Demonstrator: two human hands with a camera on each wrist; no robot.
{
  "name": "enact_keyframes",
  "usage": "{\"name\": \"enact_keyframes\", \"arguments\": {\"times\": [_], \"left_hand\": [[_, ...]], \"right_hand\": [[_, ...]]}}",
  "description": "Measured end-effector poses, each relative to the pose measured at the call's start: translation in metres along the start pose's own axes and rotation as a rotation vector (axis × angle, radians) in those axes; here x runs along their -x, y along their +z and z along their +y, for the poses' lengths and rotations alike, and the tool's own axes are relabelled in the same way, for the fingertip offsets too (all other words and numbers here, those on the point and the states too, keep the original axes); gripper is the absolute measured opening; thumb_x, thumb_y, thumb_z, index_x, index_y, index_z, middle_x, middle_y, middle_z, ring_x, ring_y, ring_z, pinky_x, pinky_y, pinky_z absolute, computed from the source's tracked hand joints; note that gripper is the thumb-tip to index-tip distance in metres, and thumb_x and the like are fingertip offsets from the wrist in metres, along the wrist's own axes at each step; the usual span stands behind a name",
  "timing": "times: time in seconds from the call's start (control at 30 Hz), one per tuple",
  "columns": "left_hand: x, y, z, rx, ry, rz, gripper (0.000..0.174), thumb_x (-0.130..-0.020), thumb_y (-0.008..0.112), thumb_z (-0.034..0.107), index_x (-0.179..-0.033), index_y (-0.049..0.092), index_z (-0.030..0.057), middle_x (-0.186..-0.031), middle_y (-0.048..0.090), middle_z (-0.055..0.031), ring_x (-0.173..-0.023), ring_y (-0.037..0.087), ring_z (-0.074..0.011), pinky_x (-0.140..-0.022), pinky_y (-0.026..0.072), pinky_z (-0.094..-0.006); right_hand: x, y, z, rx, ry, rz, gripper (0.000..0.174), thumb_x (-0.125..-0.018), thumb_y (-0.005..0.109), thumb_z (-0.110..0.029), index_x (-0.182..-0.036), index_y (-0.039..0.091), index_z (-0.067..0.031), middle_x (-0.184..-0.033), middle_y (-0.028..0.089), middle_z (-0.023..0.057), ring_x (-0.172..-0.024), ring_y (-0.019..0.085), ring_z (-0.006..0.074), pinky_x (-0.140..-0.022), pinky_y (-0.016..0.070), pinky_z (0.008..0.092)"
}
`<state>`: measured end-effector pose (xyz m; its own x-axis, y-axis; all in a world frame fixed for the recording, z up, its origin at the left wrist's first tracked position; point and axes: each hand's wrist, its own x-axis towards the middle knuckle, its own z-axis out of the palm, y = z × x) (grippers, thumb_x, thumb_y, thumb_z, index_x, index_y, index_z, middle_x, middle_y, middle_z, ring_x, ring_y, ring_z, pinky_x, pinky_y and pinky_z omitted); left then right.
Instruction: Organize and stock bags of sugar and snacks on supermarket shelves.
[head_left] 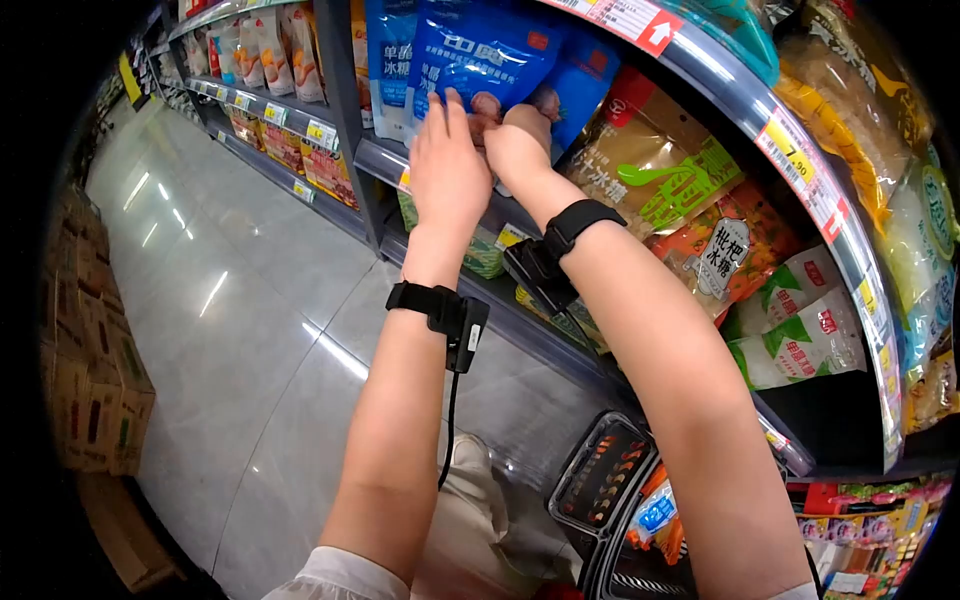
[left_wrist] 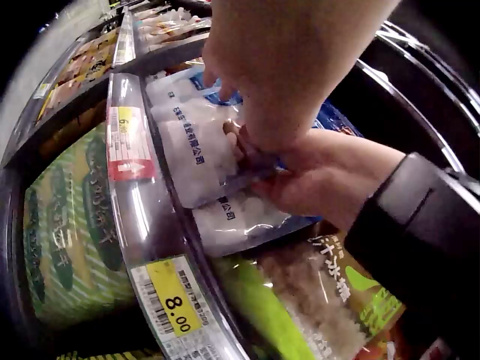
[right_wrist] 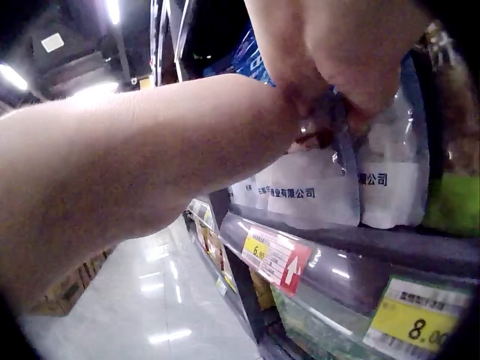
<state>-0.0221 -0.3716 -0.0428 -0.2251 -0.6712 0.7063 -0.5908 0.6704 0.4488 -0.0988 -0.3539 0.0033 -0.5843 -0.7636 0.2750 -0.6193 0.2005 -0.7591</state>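
A blue-and-white bag of rock sugar point(head_left: 480, 55) stands upright on the shelf, its white lower part point(left_wrist: 187, 146) showing in the left wrist view. My left hand point(head_left: 450, 165) lies over its front with the fingers fairly straight. Close beside it, my right hand point(head_left: 520, 150) has curled fingers and pinches the bag's side edge; in the right wrist view this hand point(right_wrist: 349, 52) comes down from above. The fingertips of both hands are partly hidden where they meet. Another blue bag point(head_left: 590, 95) stands to the right, and one more point(head_left: 390, 60) to the left.
Brown bags of rock sugar point(head_left: 640, 150) and orange bags point(head_left: 725, 245) lie on the shelf to the right. The shelf edge point(head_left: 375, 160) carries price tags point(left_wrist: 176, 307). Below stands a black shopping basket point(head_left: 590, 475) with packets in it. Cartons point(head_left: 105, 390) are stacked across the aisle.
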Motion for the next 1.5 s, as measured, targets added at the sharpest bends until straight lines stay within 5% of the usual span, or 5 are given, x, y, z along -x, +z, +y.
{"name": "enact_keyframes", "arguments": {"times": [0.13,0.63,0.97,1.1,1.5], "left_hand": [[0.013,0.019,0.004,-0.082,0.038,-0.114,0.066,-0.072,0.051,0.008,-0.127,0.017,-0.0077,-0.130,0.018,-0.0308,-0.121,0.019,-0.0456,-0.100,0.0226,-0.0425],[0.034,0.040,0.035,-0.334,-0.037,-0.328,0.065,-0.072,0.052,0.021,-0.116,0.028,-0.0199,-0.123,0.027,-0.0377,-0.117,0.028,-0.0467,-0.099,0.0251,-0.0419],[0.065,-0.036,0.132,-0.099,0.144,-0.865,0.059,-0.078,0.042,0.015,-0.126,0.020,-0.0110,-0.133,0.020,-0.0271,-0.122,0.028,-0.0350,-0.097,0.0262,-0.0410],[0.072,-0.057,0.148,0.011,0.298,-0.961,0.038,-0.078,0.050,0.021,-0.104,0.046,-0.0062,-0.110,0.048,-0.0244,-0.104,0.046,-0.0341,-0.088,0.0383,-0.0389],[0.167,-0.136,0.256,0.438,0.658,-0.771,0.020,-0.073,0.055,0.017,-0.082,0.055,-0.0015,-0.089,0.057,-0.0139,-0.092,0.053,-0.0293,-0.081,0.0422,-0.0369]], "right_hand": [[-0.006,-0.005,-0.002,0.311,-0.089,-0.044,0.038,-0.082,0.048,-0.032,-0.083,0.061,0.0026,-0.083,0.059,0.0231,-0.083,0.058,0.0356,-0.073,0.0459,0.0402],[0.138,-0.169,0.057,0.482,-0.248,-0.388,0.032,-0.080,0.055,-0.028,-0.075,0.057,0.0039,-0.056,0.057,0.0167,-0.050,0.059,0.0275,-0.056,0.0474,0.0361],[0.297,-0.312,0.074,0.205,0.493,-0.412,0.025,-0.084,0.051,-0.018,-0.096,0.050,0.0033,-0.058,0.057,0.0109,-0.043,0.056,0.0149,-0.037,0.0431,0.0239],[0.353,-0.355,0.093,0.140,0.680,-0.300,0.027,-0.086,0.047,-0.019,-0.100,0.048,0.0036,-0.062,0.058,0.0112,-0.045,0.057,0.0147,-0.037,0.0449,0.0229],[0.448,-0.379,0.150,0.102,0.855,-0.505,0.031,-0.087,0.045,-0.020,-0.106,0.045,0.0048,-0.074,0.059,0.0153,-0.050,0.060,0.0189,-0.039,0.0473,0.0260]]}}
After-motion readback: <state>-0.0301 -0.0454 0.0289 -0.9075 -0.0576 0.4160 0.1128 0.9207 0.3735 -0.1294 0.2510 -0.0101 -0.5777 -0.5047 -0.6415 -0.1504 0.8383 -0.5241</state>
